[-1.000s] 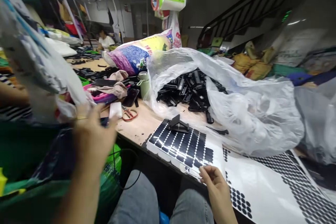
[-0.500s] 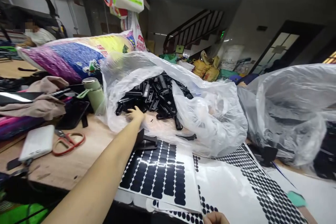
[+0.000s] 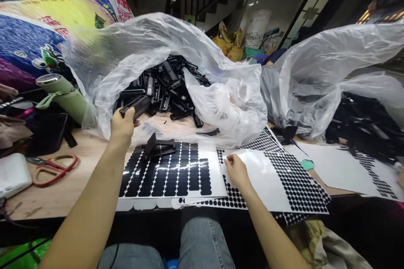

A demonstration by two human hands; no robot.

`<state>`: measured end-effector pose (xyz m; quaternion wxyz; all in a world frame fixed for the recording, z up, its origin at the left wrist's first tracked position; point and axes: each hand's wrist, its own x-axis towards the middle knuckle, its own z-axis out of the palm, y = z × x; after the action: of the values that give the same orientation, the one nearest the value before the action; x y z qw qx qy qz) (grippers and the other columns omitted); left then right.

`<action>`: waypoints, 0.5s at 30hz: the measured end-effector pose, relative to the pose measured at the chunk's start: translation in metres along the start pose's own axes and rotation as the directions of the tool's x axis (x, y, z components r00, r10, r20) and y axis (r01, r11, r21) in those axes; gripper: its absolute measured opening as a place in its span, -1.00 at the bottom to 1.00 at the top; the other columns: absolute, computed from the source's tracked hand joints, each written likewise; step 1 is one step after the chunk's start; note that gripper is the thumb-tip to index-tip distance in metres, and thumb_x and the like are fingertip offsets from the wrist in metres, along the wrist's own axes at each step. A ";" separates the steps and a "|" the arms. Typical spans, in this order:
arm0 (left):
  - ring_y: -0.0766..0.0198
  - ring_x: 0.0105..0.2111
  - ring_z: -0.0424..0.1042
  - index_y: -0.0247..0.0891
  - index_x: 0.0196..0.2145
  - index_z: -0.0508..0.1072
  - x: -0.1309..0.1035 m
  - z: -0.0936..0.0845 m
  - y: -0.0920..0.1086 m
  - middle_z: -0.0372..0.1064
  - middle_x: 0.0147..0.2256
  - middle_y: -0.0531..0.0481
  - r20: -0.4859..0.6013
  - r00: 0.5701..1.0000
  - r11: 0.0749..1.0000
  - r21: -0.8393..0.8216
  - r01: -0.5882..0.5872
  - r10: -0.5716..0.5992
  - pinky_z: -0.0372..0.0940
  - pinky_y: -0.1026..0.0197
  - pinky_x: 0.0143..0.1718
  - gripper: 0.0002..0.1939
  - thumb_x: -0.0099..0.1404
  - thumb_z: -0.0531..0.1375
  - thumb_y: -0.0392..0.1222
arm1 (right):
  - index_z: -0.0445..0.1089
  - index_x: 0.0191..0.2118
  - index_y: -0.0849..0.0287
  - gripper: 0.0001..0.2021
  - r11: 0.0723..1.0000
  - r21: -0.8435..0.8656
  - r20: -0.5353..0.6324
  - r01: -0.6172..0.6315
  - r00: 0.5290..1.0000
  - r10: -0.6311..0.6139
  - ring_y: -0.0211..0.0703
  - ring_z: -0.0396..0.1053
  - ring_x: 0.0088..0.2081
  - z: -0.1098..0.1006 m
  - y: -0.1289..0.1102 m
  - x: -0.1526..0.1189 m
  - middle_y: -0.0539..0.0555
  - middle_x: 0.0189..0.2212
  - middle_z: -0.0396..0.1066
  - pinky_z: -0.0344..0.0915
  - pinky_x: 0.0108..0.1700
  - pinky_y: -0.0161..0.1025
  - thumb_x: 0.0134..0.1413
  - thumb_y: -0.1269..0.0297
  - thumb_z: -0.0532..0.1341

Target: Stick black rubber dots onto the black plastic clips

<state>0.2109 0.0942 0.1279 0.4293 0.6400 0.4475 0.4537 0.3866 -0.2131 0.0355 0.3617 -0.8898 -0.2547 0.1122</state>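
My left hand (image 3: pixel 122 128) grips a black plastic part (image 3: pixel 140 106) at the mouth of a clear plastic bag (image 3: pixel 126 75). Behind it, a heap of similar black parts (image 3: pixel 167 86) lies inside the bag. My right hand (image 3: pixel 236 171) is closed in a pinch over a sheet of small black round stickers (image 3: pixel 296 180); whatever its fingertips hold is too small to make out. Between my hands lies a sheet of larger black stickers (image 3: pixel 183 172), with a black folding stand (image 3: pixel 160 148) resting on its far edge.
Red-handled scissors (image 3: pixel 55 170), a white power bank (image 3: pixel 14 174), a dark phone (image 3: pixel 47 134) and a green bottle (image 3: pixel 65 94) stand or lie at left. Another plastic bag (image 3: pixel 306 80) with black parts is at right. A co-worker's hand (image 3: pixel 400 176) shows at the right edge.
My left hand has drawn back from the heap, now with a black plastic part in it. My right hand has come further into view over the stickers. The view has tilted down.
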 end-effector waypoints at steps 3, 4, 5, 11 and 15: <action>0.19 -0.43 0.46 -0.32 -0.13 0.28 -0.071 -0.007 0.018 0.40 -0.28 -0.18 0.328 0.929 0.856 -0.416 0.306 -0.173 0.39 0.12 -0.40 -0.69 0.23 0.05 -0.08 | 0.28 -0.41 0.18 -0.92 0.991 -0.132 0.032 -0.034 0.999 0.039 -0.05 0.31 -0.25 0.010 0.002 0.017 0.18 -0.32 0.36 0.16 -0.21 -0.21 -0.03 0.32 0.09; 0.17 -0.42 0.47 -0.34 -0.13 0.29 -0.092 -0.007 0.021 0.42 -0.29 -0.20 0.434 0.871 0.800 -0.424 0.424 -0.232 0.41 0.12 -0.43 -0.68 0.24 0.03 -0.07 | 0.28 -0.44 0.18 -0.94 0.989 -0.143 0.041 -0.043 0.998 0.049 -0.04 0.31 -0.25 0.012 0.002 0.019 0.19 -0.34 0.36 0.15 -0.22 -0.21 -0.05 0.34 0.10; 0.14 -0.41 0.48 -0.36 -0.14 0.31 -0.111 -0.006 0.021 0.43 -0.28 -0.23 0.524 0.800 0.749 -0.394 0.533 -0.294 0.42 0.12 -0.44 -0.67 0.25 0.03 -0.06 | 0.28 -0.47 0.18 -0.95 0.986 -0.157 0.053 -0.051 0.997 0.060 -0.04 0.31 -0.26 0.014 0.003 0.020 0.19 -0.36 0.36 0.15 -0.24 -0.21 -0.06 0.36 0.10; 0.19 -0.49 0.49 -0.32 -0.17 0.34 -0.169 0.002 0.004 0.44 -0.24 -0.19 0.631 0.560 0.609 -0.168 0.775 -0.538 0.45 0.15 -0.47 -0.67 0.19 0.13 -0.04 | 0.25 -0.49 0.18 -0.91 0.985 -0.160 0.097 -0.058 0.992 0.074 -0.10 0.29 -0.33 -0.002 -0.004 0.006 0.13 -0.42 0.36 0.13 -0.30 -0.24 -0.02 0.35 0.07; 0.23 -0.54 0.47 -0.32 -0.21 0.33 -0.181 0.000 -0.002 0.44 -0.36 -0.12 0.636 0.605 0.719 -0.112 0.686 -0.479 0.42 0.24 -0.54 -0.66 0.18 0.13 0.01 | 0.25 -0.41 0.16 -0.81 0.979 0.196 0.101 0.051 0.992 -0.072 -0.17 0.27 -0.35 -0.019 -0.038 -0.028 0.05 -0.41 0.34 0.16 -0.31 -0.27 0.06 0.15 0.04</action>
<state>0.1763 -0.0796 0.0901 0.7723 0.4729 0.3986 0.1452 0.3556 -0.2158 0.0761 0.4355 -0.8347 -0.2891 0.1731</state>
